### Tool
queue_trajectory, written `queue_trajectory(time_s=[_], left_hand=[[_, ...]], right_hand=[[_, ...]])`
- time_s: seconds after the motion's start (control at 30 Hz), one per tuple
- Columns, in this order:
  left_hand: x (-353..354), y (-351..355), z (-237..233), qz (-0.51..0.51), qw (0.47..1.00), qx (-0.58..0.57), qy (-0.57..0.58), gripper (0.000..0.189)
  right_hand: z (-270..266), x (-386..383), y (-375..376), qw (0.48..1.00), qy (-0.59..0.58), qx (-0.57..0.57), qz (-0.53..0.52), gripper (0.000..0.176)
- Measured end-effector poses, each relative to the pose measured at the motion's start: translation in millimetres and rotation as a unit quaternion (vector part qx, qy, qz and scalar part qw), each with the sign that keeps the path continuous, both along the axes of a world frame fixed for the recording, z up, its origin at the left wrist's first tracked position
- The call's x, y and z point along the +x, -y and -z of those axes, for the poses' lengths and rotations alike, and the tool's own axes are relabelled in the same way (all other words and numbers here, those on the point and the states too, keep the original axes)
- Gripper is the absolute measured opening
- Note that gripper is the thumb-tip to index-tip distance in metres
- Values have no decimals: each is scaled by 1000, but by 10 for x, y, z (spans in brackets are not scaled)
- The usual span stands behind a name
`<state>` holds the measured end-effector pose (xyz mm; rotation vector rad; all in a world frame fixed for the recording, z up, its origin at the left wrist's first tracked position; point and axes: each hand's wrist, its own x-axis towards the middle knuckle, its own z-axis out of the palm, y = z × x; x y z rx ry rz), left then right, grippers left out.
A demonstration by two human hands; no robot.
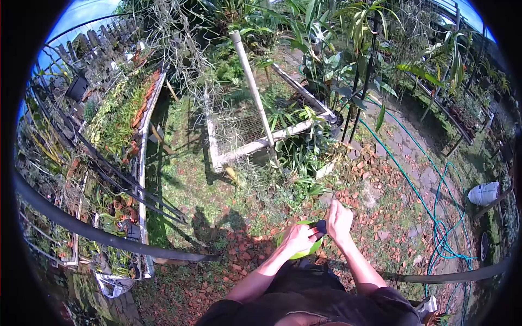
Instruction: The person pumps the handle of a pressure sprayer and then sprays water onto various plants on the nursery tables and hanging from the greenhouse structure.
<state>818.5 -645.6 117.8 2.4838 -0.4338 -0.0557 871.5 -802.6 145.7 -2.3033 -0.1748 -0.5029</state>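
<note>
My left hand is in front of my body, its fingers curled over a bright lime-green rounded object with a small dark piece at its upper right. What kind of object it is cannot be made out. Close by on the right, my right hand is closed, with thumb and fingers pressed together and pointing away from me. Anything inside that pinch is too small to tell. Both hands are above ground strewn with brown leaves or chips.
A mesh-bottomed frame of pale poles stands ahead among plants. On the left runs a raised planting bed, with a dark curved bar crossing before it. A green hose lies coiled on the right, near a white bucket-like container.
</note>
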Motion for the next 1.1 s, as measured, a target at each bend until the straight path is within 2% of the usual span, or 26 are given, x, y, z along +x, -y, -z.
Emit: queue_trajectory(time_s=[0.07,0.13,0.17,0.2,0.27,0.3,0.33,0.37,0.4,0.43,0.47,0.53,0.57,0.6,0.67,0.7,0.73,0.8,0.83,0.87,0.9,0.93,0.97,1.0,1.07,1.1], left_hand=[[81,60,64,36,999,-5,-3,19],[137,28,408,32,997,-37,54,19],[177,39,415,22,1000,5,-19,20],[222,91,340,12,999,-19,-28,21],[251,202,146,-8,997,-62,-52,23],[344,168,346,45,998,-43,4,22],[372,123,402,44,999,-27,1,20],[378,80,466,44,999,-14,-5,18],[450,52,498,43,999,-2,-8,17],[517,18,532,39,999,-14,-8,16],[571,55,401,12,998,-33,-45,16],[723,195,17,-52,989,-71,-115,17],[857,132,359,29,999,-34,19,21],[894,96,339,2,999,2,-33,20],[1089,-95,678,-1,998,-51,49,20],[1194,-151,654,-37,999,-23,-9,22],[1294,-176,530,-42,998,-48,3,22],[1423,-173,227,-119,978,-170,-4,21],[1492,-257,407,-99,987,-123,24,20],[1537,-370,719,-81,993,-76,50,18],[1633,-466,882,-61,995,-27,80,17],[1723,-506,719,-95,990,-55,86,16],[1711,-489,436,-130,984,-86,83,15],[1741,-499,261,-164,976,-114,85,15],[1842,-555,211,-189,976,-60,86,14],[1867,-600,155,-189,975,-56,105,14]], right_hand=[[246,57,213,995,-36,-10,-93,41],[-346,174,545,989,-121,19,-77,44],[-642,213,657,985,-121,121,-39,48],[-489,282,647,970,-101,215,-57,42],[61,137,246,998,50,27,3,35],[233,130,233,998,-10,54,-35,28],[188,201,282,995,-69,16,-64,32],[103,328,442,986,-138,-11,-98,34],[-262,487,551,970,-203,-37,-131,37],[-551,553,555,990,-128,26,-60,41],[-484,593,501,983,-71,169,17,41],[149,656,152,998,-61,-20,10,39],[347,741,123,997,-68,11,-38,39],[395,926,174,994,-81,13,-69,42],[-87,1403,300,966,-199,77,-145,46],[-354,1566,235,979,-114,142,-93,46],[-293,1685,48,986,-95,90,-101,43],[169,1643,-326,992,-65,-15,-110,38],[304,1750,-423,984,-39,-36,-170,38],[380,1936,-372,963,-115,-20,-244,42],[204,2172,-369,946,-170,3,-275,43],[-86,2392,-374,925,-226,24,-304,44],[-683,2421,-463,958,-177,42,-222,45],[-582,2377,-631,965,-136,23,-225,43],[-74,2310,-942,973,-47,-7,-226,39],[171,2360,-1001,959,-73,-11,-275,41]])
